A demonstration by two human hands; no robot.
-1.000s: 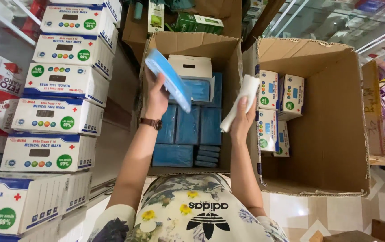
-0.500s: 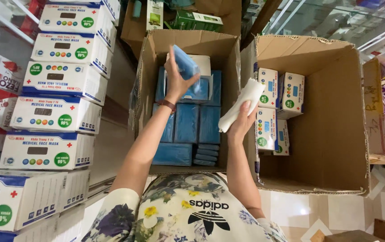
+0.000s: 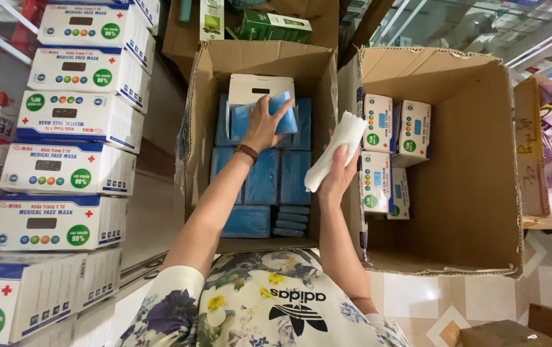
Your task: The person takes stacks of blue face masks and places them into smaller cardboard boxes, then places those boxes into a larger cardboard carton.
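My left hand [image 3: 262,126] reaches into the left cardboard carton [image 3: 260,53] and grips a blue pack of face masks [image 3: 285,119], setting it into an open white box [image 3: 255,85] at the carton's far end. Under it lie several more blue mask packs [image 3: 263,181] in rows. A brown wristband sits on that wrist. My right hand [image 3: 335,175] hovers over the carton's right wall and is closed around a flat white folded piece [image 3: 338,146], tilted up to the right.
A second, larger carton [image 3: 475,186] on the right holds several white mask boxes [image 3: 379,123] against its left wall. Stacked white-and-blue mask boxes [image 3: 77,115] line the left side. Green boxes [image 3: 275,27] lie beyond the cartons. Tiled floor shows at bottom right.
My left hand has carried the blue pack from above the carton down and forward into the open white box. My right hand and its white piece have barely moved.
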